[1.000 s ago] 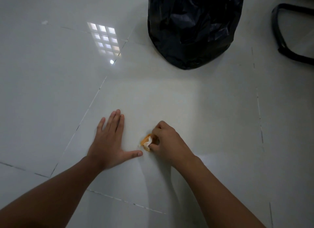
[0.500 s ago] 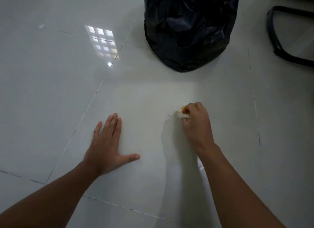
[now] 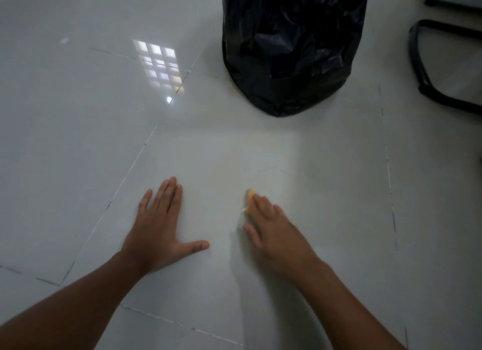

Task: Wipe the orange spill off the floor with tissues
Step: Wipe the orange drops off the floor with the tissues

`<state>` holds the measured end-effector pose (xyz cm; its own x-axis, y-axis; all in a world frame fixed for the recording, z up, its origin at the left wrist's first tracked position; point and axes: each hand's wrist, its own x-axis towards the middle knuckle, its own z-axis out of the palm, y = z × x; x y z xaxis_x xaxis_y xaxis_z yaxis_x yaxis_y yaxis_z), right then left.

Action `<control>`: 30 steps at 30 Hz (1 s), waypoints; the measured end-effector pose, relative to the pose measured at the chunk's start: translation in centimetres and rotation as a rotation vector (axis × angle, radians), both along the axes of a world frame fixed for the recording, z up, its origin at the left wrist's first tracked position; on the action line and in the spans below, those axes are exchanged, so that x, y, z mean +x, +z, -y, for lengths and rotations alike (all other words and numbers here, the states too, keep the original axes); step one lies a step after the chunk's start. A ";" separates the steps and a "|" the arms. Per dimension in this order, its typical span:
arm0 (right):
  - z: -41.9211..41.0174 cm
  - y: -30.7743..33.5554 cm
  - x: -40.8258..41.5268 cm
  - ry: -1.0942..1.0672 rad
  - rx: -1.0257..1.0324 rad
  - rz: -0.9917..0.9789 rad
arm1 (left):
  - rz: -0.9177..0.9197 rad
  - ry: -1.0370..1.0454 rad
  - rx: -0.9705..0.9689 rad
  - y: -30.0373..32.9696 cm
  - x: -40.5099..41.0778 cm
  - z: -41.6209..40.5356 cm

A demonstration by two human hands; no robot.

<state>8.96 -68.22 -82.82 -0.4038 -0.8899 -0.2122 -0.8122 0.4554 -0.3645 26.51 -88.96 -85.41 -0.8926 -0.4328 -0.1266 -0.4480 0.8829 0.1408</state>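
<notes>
My right hand [image 3: 271, 227] lies palm down on the glossy white floor tile [image 3: 208, 167], pressing an orange-stained tissue [image 3: 249, 197] that peeks out from under its fingertips. Most of the tissue is hidden beneath the hand, which is motion-blurred. My left hand [image 3: 159, 229] rests flat on the same tile to the left, fingers spread and holding nothing. A faint smear mark [image 3: 266, 171] shows on the tile just beyond my right hand. I see no clear orange puddle on the floor.
A full black rubbish bag [image 3: 292, 49] stands on the floor straight ahead, beyond the hands. The black curved base of a chair [image 3: 427, 86] sits at the far right. Grout lines cross the tiles, and a window reflection glares at upper left.
My right hand swept away from me with the tissue, then came back nearer and leftward, now flattened over it. The left hand has stayed planted.
</notes>
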 end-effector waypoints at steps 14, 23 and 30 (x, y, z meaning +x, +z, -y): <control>5.3 -0.9 -7.2 -0.139 0.093 -0.174 | 0.022 -0.007 -0.012 -0.2 0.0 0.1; -2.5 -1.1 -5.8 -0.174 -0.122 0.008 | 0.015 -0.014 -0.005 0.1 0.0 -0.1; -3.8 -0.5 -2.7 -0.210 -0.555 -0.166 | 0.007 -0.015 -0.005 0.3 -0.1 -0.2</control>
